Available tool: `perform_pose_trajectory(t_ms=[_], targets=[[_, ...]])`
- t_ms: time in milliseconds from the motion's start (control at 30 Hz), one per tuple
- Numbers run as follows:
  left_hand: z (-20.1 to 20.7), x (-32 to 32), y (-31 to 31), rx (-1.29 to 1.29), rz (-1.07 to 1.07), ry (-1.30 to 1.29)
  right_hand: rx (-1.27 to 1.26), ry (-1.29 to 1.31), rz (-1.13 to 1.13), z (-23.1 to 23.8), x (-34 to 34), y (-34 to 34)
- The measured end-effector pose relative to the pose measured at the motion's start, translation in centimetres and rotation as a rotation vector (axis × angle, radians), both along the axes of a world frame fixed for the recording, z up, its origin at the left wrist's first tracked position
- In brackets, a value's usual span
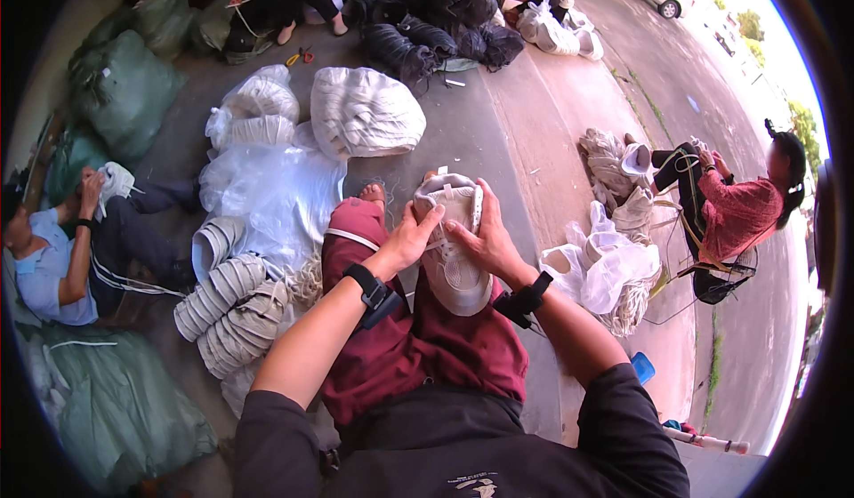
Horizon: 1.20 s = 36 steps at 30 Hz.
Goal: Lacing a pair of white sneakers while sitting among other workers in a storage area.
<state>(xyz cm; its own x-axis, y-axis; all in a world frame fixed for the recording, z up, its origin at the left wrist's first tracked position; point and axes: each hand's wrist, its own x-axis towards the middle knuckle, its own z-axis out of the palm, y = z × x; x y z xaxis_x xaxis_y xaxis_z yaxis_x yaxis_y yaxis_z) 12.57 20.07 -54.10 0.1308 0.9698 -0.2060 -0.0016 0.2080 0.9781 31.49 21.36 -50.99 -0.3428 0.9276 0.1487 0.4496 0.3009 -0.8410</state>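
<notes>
A pale beige and white sneaker (461, 286) is held between my two hands over my lap, its rounded toe toward me and its collar away from me. My left hand (407, 242) grips its left side, the thumb lying near the tongue and laces. On the other side, my right hand (495, 247) is closed around the shoe, with its thumb pressed on the upper by the tongue and its fingers along the side near the collar. The sole's underside is hidden. Black bands with small devices circle both my wrists.
Stacked pale shoe uppers (233, 295) lie left of my legs beside a clear plastic bag (267, 191). A round white bundle (366, 111) and scissors (301, 56) lie ahead. White bags (603, 258) are at right. Co-workers sit at left (58, 262) and right (745, 209).
</notes>
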Motion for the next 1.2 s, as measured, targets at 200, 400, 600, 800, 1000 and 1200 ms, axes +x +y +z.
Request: perform_pose_trajectory(t_ms=[200, 400, 600, 800, 1000, 1200], targets=[[5.4, -2.3, -5.3, -0.071, -0.176, 0.539, -0.081, -0.008, -0.026, -0.1, -1.3, -1.8], [7.5, -9.4, -8.1, 0.229, -0.211, 0.766, -0.144, 0.052, 0.008, 0.4, -3.7, -2.4], [7.7, -18.2, -6.5, 0.269, 0.163, 0.891, -0.109, -0.023, -0.005, -1.0, -4.3, -2.5], [5.1, -15.9, -10.7, 0.467, -0.168, 0.751, -0.156, 0.036, -0.002, -1.1, -6.0, -3.2], [1.7, -13.3, -12.0, 0.337, -0.222, 0.754, -0.213, 0.189, 0.021, -1.7, -7.4, -4.0], [-4.2, -11.1, -9.3, 0.036, -0.433, 0.69, -0.162, 0.179, 0.015, -3.8, -7.6, -3.8]])
